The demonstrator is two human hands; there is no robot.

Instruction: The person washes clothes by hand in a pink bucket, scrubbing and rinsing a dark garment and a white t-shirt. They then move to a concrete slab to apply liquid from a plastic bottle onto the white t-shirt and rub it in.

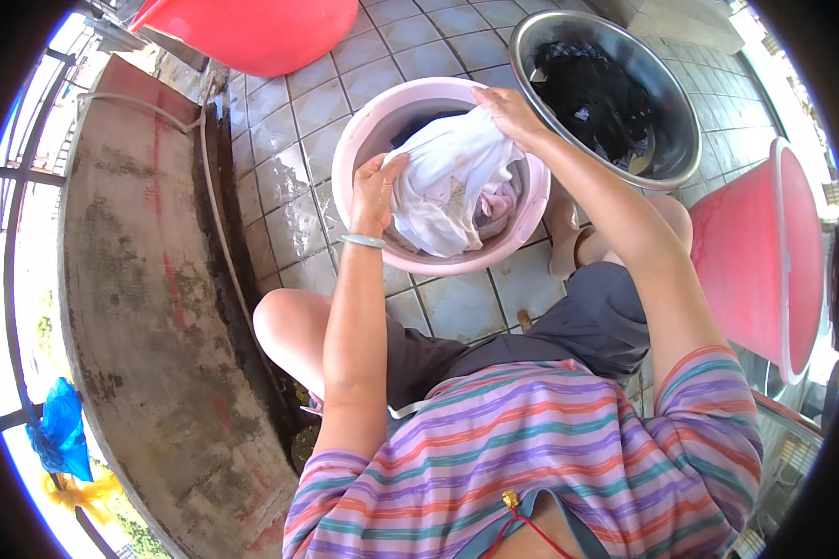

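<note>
A wet white garment (440, 182) is stretched between my two hands over a pink plastic basin (346, 161). My left hand (374, 192), with a pale bangle at its wrist, grips the garment's left edge. At the upper right, my right hand (507, 115) pinches its other end close to the basin's far rim. Below the garment, a pink cloth (498, 202) lies in the basin at the right. A dark piece of cloth (426, 126) shows at the back, partly hidden by the white one.
A steel basin (689, 133) holding dark clothes (591, 101) stands beyond my right arm. One red plastic tub (252, 31) is at the top left, another red tub (741, 244) at the right. A low concrete wall (140, 279) with a hose (213, 202) runs along the left of the wet tiled floor (461, 307).
</note>
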